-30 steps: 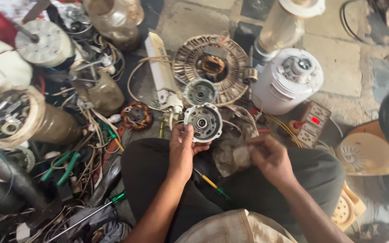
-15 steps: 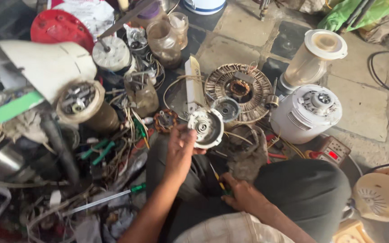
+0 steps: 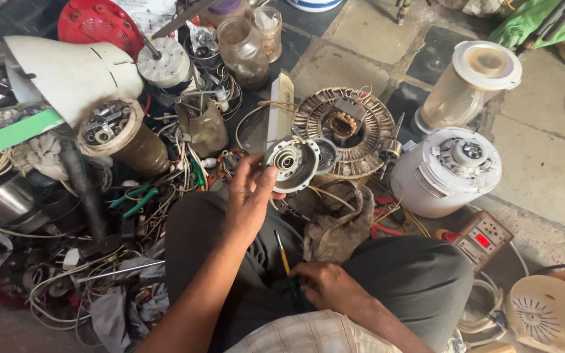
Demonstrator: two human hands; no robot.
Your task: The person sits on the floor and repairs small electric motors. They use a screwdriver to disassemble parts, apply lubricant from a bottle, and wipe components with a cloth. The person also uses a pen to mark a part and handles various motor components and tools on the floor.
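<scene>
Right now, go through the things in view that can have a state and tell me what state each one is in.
Left hand: raised, gripping the round motor end cover.
Right hand: low at the lap, closed on a yellow-handled screwdriver.
Blender jar: upright, lid on.
Mixer base: upright, no jar on it.
Stator winding: flat on the floor.
Glass jar: upright, uncapped.

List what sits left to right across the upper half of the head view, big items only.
White conical housing → brown motor can → round metal end cover held up by the left hand → copper-wound stator ring → white mixer base → blender jar.
</scene>
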